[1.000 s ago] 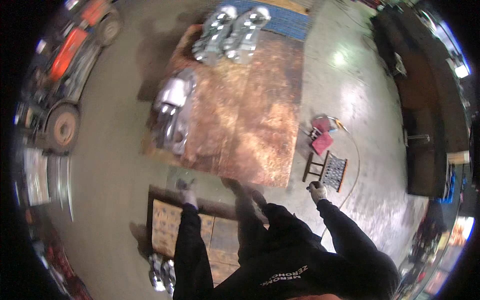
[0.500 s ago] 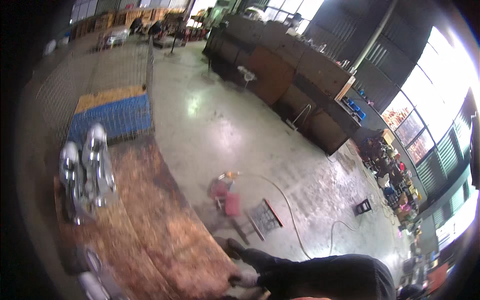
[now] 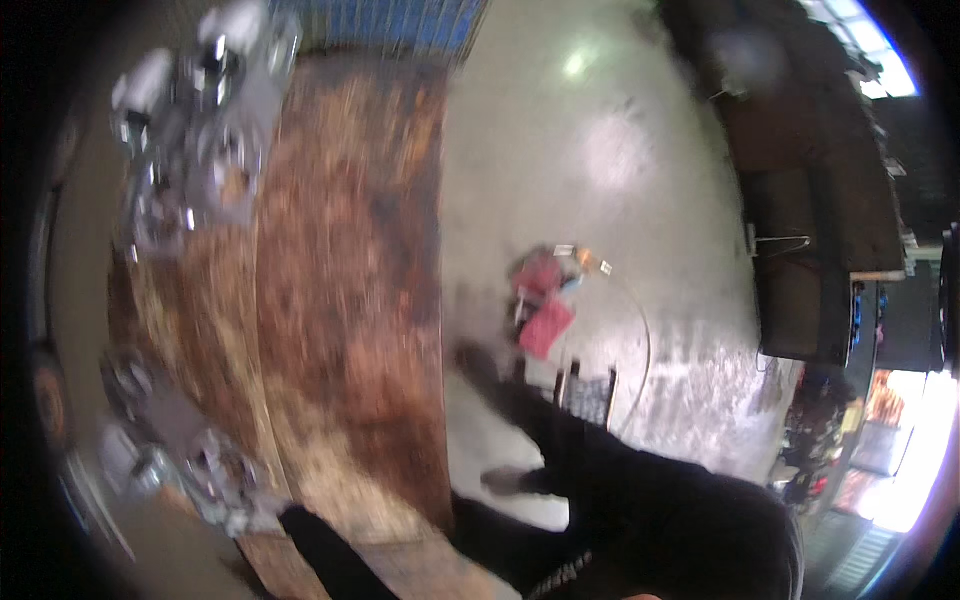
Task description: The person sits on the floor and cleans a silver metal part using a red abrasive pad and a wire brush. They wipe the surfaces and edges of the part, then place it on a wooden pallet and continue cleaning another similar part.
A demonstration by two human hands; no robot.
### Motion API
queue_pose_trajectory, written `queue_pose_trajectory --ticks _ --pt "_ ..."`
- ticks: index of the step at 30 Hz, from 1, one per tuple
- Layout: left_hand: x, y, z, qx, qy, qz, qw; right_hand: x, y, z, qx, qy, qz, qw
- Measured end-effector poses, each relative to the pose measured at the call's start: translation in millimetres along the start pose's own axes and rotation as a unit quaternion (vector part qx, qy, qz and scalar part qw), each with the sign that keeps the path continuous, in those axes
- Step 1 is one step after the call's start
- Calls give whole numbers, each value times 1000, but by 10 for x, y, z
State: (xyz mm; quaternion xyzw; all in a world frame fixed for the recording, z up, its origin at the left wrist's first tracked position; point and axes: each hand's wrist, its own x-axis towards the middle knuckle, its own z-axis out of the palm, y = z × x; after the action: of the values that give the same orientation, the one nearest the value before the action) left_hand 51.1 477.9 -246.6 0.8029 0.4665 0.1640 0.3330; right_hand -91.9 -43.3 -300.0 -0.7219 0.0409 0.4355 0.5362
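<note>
Apparently the shiny metal part, near left on the brown tabletop, is touched by the left hand; neither hand's grip can be told; probably stiff, heavy and slippery, best held by both ends

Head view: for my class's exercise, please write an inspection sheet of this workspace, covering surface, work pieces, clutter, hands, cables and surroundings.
Surface: brown wooden board, stained and worn.
Work pieces: two shiny metal parts side by side at upper left; a third metal part at lower left, blurred.
Clutter: red item on the concrete floor; dark-framed item partly hidden by a trouser leg.
Hands: left hand at the third part's near end, contact and grip unclear; right hand not made out.
Cables: thin hose curving across the floor.
Surroundings: long dark bench at right; blue panel beyond the board.
</note>
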Motion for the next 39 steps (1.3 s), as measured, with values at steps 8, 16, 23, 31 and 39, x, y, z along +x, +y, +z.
queue_pose_trajectory --ticks 8,16,23,31,39 --pt "-145 211 129 -26 55 32 998 -482 2136 -300 -291 125 69 946" --pt "-680 409 273 -68 145 51 986 -1395 2107 -1077 -285 17 105 952" --pt "-1965 832 878 -112 291 -87 946 -104 1375 -1079 -171 -27 -116 978" --pt "-3184 920 881 -49 319 -163 932 653 -169 -1411 -171 96 -488 851" --pt "-4140 779 1210 108 380 -221 892 955 -726 -1560 73 42 -619 781"
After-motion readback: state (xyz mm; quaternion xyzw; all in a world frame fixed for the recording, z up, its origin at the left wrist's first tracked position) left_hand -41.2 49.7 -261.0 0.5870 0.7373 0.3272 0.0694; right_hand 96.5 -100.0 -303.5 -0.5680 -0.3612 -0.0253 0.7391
